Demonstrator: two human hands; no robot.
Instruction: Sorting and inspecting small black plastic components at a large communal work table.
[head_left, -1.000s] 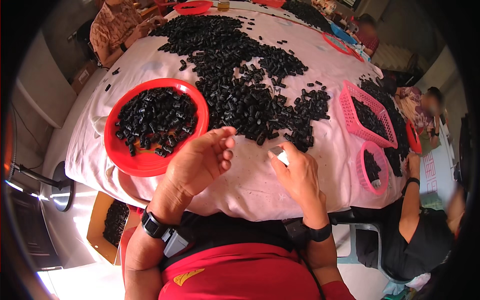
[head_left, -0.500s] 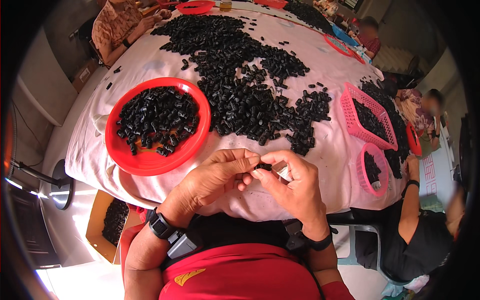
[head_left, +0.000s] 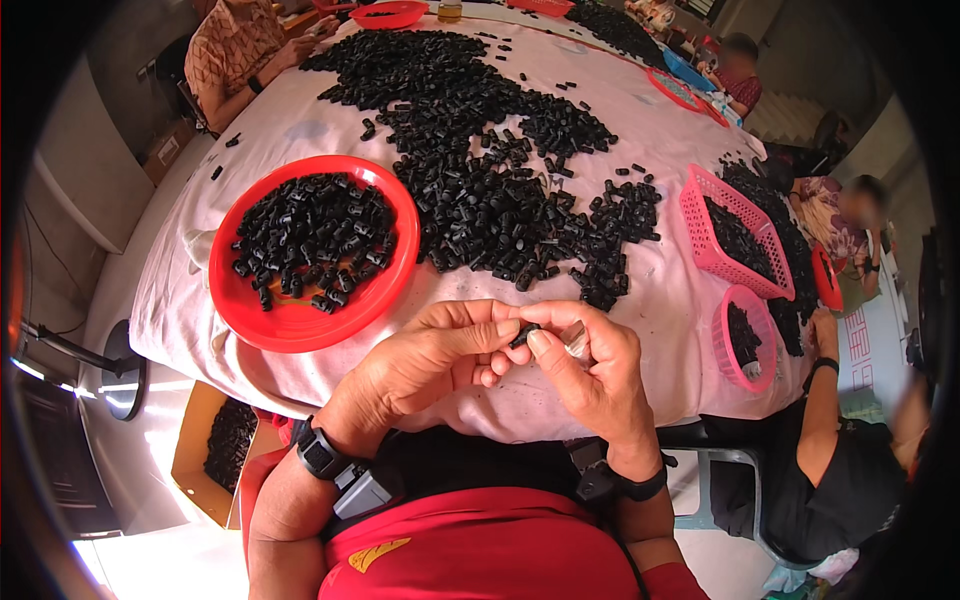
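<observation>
While both bare hands meet over the near side of a pink-covered table [head_left: 670, 340], one small black piece [head_left: 524, 336] sits between their fingertips. The left hand [head_left: 440, 350] pinches the piece's left end between thumb and forefinger, its other fingers curled beneath. The right hand [head_left: 605, 372] grips the opposite end with thumb and forefinger, and a pale, shiny object [head_left: 576, 343] is tucked into the same grip — too hidden to name. How its remaining fingers lie cannot be told.

Just beyond the left hand, a red basin [head_left: 285, 322] holds a mound of similar pieces, with bare plastic showing along its near side, so there seems to be room for more. Next to it, a much larger loose heap [head_left: 480, 205] spreads away up the cloth. Judging by that heap, plenty appears left to handle, and the piece in the fingers looks to be partway through; whether those in the basin are finished or waiting is unclear.

On the right, a round pink basket [head_left: 758, 376] and, behind it, a pink lattice basket [head_left: 697, 215] hold smaller lots; a co-worker's hand [head_left: 825, 335] is near the round one. Farther off, a person in a patterned top [head_left: 230, 50] sits at the left edge — beyond, a red dish [head_left: 388, 20] holds a few dark bits.
</observation>
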